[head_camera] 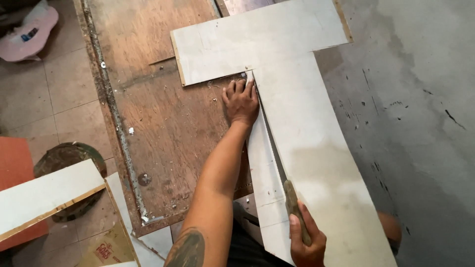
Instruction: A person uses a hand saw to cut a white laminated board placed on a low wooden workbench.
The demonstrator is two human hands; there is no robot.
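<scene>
Already a dark cut line runs most of the way up the long white T-shaped laminate sheet (307, 143) at frame centre, the right hand (307, 242) gripping a slim handled blade (296, 207) low down, the left hand (241, 103) pressing flat, open, near the inner corner, on the worn brown plywood counter (158, 128).

Even, soft daylight, fairly bright; faint shadows under the forearm; mild glare on the white board (316, 148); focus slightly soft.

board (307, 128) on bench (158, 123) (floor (44, 99) left) — wall (420, 123) right
</scene>
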